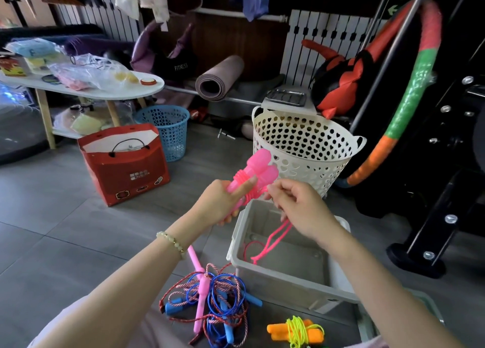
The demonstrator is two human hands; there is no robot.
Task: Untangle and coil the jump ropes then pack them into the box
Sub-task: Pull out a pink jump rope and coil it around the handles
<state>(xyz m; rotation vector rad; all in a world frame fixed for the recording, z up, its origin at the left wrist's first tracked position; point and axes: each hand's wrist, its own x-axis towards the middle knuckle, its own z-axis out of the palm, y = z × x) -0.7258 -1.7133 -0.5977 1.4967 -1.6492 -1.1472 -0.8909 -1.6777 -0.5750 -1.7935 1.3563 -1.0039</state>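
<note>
Far to my left stands a white oval table [126,93] with crumpled plastic bags on top. In front of it on the floor is a red paper bag [126,174], mouth open, with white paper and a black cord handle showing inside. Just behind it is a blue perforated basket [170,130]; from here I cannot tell what lies in it.

My left hand [223,203], with a bead bracelet [173,242] at the wrist, grips the two pink handles [258,164] side by side. The fingers are curled round them and the thumb presses on the turns of cord already wound about them. Below that forearm, on the floor, lies a tangled pile of ropes [217,300]: blue cord with blue handles, red-and-white twisted cord and a slim pink handle, all knotted together.

Behind the handles stands a cream basket [301,143] with heart-shaped holes. My right hand [296,206] pinches the pink rope [275,237] just beside the handles. From there the cord hangs down in a long loop into the grey box [275,277], and its lowest part rests on the bottom. That loop is all I see in the box.

Nearer me than the box lies an orange-handled rope [296,329], its yellow-green cord wound round both handles. At the right a hoop [409,98] in red, green and orange leans upright.
</note>
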